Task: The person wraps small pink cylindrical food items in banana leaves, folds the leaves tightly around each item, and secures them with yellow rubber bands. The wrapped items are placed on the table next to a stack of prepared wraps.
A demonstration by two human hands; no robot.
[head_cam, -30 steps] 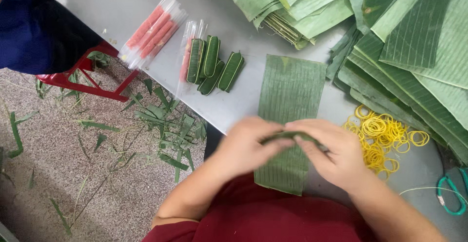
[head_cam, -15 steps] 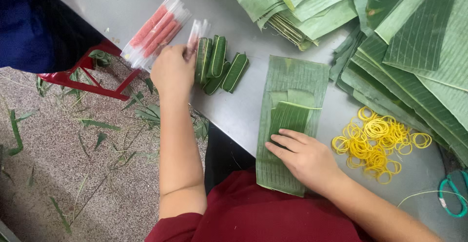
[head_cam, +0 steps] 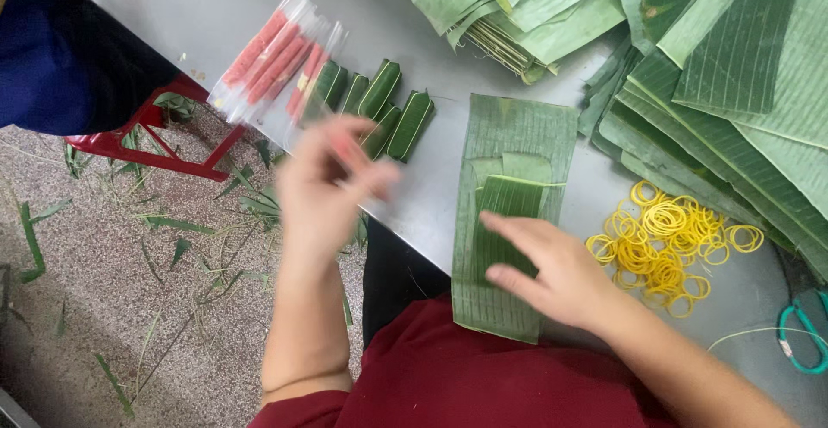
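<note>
The left hand (head_cam: 323, 191), blurred, holds in a narrow pinching grip a slim pink stick in clear wrap (head_cam: 349, 154), at ten o'clock from the ribbed banana-leaf sheet (head_cam: 517, 135) on the smooth grey metal worktop (head_cam: 190, 6). The right hand (head_cam: 552, 268) lies flat, fingers spread, pressing a smaller folded leaf piece (head_cam: 509, 204) onto that sheet. Yellow rubber bands (head_cam: 668, 238) (a loose tangle) lie at three o'clock; banded green parcels (head_cam: 388, 109) at eleven.
</note>
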